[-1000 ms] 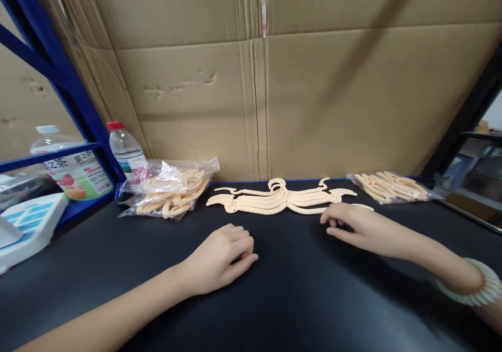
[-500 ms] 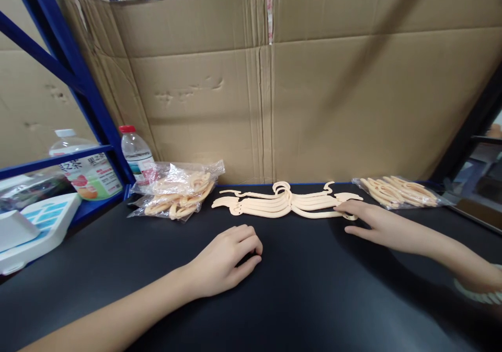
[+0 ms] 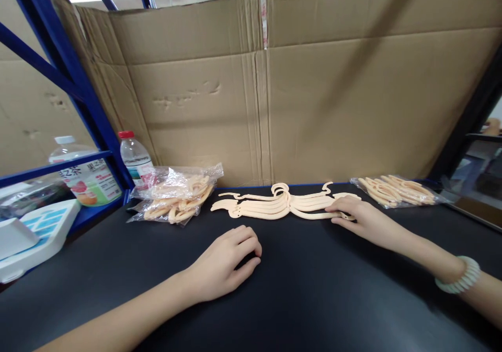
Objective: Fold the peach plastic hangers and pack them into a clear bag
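Hangers [image 3: 280, 204] lie loose in a fanned stack mid-table, unbagged, the right hand [image 3: 358, 217] resting flat on their right ends without gripping, the left hand [image 3: 227, 258] curled empty nearby, filled bags [image 3: 176, 192] either side.

Bare black surface [image 3: 306, 289] across lower frame, open passage. Cardboard wall [image 3: 314, 106] blocks the back. Bagged pieces [image 3: 176, 195] and bottle [image 3: 133, 156] crowd centre-left; blue rack [image 3: 78, 90] closes left; bag [image 3: 396, 190] at right.

Right hand [image 3: 358, 217] hides hanger stack's [image 3: 274, 204] right ends; bottle [image 3: 135, 157] label unreadable.
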Tool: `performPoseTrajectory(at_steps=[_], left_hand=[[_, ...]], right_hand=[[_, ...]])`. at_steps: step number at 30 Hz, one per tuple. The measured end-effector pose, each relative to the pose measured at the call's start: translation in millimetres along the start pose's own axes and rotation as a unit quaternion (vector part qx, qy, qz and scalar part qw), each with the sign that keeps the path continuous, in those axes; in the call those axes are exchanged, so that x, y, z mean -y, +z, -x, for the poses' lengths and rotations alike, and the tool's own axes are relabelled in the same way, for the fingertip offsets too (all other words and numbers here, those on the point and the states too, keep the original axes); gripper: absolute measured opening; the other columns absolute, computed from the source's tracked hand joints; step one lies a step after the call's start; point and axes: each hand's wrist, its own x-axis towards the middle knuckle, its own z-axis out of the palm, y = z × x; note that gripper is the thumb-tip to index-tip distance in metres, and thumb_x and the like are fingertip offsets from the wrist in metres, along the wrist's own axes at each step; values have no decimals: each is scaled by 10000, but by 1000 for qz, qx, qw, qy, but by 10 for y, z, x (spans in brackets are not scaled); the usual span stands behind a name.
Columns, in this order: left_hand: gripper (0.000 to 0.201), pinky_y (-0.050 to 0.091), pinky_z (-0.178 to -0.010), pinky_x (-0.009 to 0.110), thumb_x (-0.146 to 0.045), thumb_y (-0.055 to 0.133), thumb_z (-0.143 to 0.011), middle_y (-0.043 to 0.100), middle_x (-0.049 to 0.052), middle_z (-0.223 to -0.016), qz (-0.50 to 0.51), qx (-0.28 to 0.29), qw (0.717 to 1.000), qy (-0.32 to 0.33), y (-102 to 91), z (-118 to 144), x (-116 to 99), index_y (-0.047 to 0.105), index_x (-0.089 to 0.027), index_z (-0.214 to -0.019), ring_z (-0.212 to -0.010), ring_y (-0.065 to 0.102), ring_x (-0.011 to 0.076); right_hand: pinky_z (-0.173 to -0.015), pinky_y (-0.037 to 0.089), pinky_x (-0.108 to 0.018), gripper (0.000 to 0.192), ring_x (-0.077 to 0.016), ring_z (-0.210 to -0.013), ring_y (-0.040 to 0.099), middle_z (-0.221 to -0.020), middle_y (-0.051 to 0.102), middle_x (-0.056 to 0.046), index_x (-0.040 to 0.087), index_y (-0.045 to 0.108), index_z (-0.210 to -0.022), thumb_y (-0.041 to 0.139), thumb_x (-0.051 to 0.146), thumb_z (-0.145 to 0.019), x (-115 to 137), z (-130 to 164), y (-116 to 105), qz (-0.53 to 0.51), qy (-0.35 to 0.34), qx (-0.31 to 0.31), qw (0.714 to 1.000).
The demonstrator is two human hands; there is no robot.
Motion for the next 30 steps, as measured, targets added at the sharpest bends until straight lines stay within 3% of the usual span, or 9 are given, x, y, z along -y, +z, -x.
performPoseTrajectory(at_steps=[11, 23, 30], left_hand=[[162, 465, -909, 364, -137, 474, -868, 588, 75, -1101, 51, -9, 999, -4, 31, -14, -82, 549, -215, -989, -1018, 541, 207], [222, 471, -964, 366, -180, 506, -872, 610, 69, -1190, 146, -21, 988, -41, 49, 22, -157, 550, -231, -1084, -1106, 573, 195], [254, 466, -986, 413, -236, 531, -864, 639, 57, -1175, 171, -47, 978, -108, 55, 6, -108, 575, -234, -1114, -1100, 588, 216]], right_hand=[[-873, 470, -412, 186, -240, -957, 592, -963, 659, -88, 192, 647, -962, 528, 308, -878, -19, -24, 81, -30, 5, -12, 999], [-698, 450, -324, 139, -189, -758, 572, -830, 629, -54, 185, 586, -823, 491, 266, -884, 85, -46, 77, -41, 22, -12, 999], [-730, 457, -335, 110, -203, -785, 601, -835, 655, -50, 200, 546, -851, 472, 276, -880, 128, -46, 7, -59, 40, -32, 997]])
